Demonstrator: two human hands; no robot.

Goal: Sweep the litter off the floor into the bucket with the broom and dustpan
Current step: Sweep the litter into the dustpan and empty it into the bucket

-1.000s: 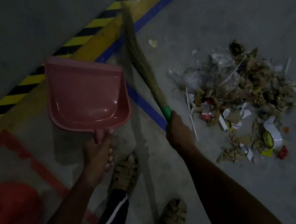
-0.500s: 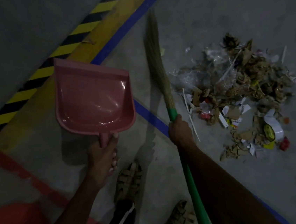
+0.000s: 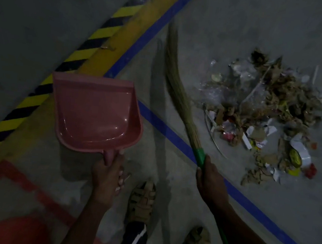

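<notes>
Litter (image 3: 263, 120) wrappers, print unreadable

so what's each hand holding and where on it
The left hand grips the pink dustpan by its short handle. The right hand grips the broom on its green handle, just below the bristles.

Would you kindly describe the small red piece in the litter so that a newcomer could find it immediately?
Start at the litter pile on the grey floor, right of the broom. Go to its near right corner, just past the white paper strip with the yellow label. There lies the small red piece, at the pile's outer edge; it is bright red among mostly brown scraps.
</notes>
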